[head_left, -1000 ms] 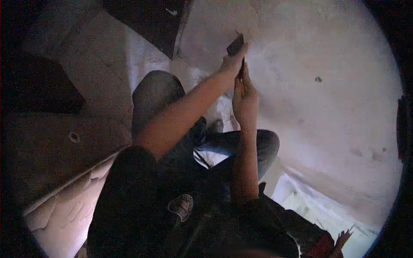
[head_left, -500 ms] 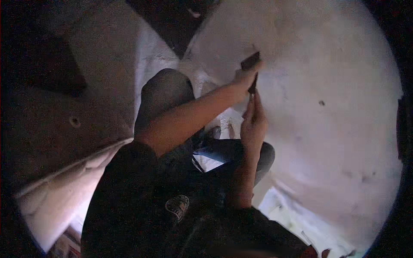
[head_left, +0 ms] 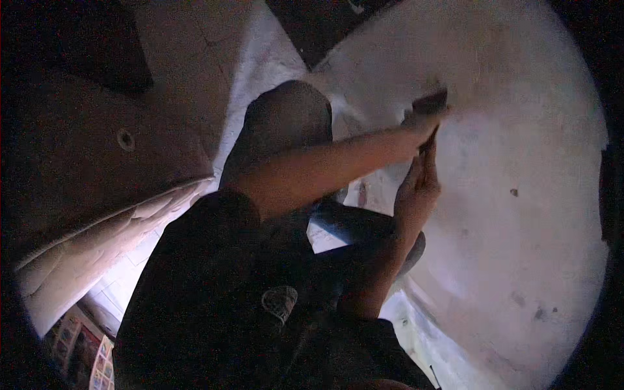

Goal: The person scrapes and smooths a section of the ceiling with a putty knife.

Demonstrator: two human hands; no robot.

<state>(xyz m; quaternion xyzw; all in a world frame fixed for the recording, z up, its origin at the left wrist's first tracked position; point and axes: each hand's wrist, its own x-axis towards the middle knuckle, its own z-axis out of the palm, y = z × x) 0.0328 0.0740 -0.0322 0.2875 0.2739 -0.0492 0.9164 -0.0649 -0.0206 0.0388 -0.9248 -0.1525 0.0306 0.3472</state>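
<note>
My left hand [head_left: 426,132] reaches across to the right and is closed around a dark, flat tool [head_left: 430,102], which looks like a scraper. Its broad rectangular part shows beyond the fingers. A narrow dark wedge [head_left: 429,140] sticks out below the same hand; whether it belongs to the same tool I cannot tell. My right hand [head_left: 418,190] is just below, its fingers drawn together and their tips at the wedge. Behind both hands is a pale, smudged wall-like surface [head_left: 520,130]; contact between tool and surface is unclear in the dim light.
My bent knee [head_left: 289,120] rises left of the arms. A dark panel [head_left: 325,32] lies at the top, and a brownish surface with a ring-shaped mark [head_left: 125,140] at the left. A cushion-like edge [head_left: 117,227] runs below it. Colourful printed items [head_left: 101,367] sit at the lower left.
The view has turned, so the scene sits differently. Both hands have shifted right with the dark tool, staying close together. My left arm stretches further out.
</note>
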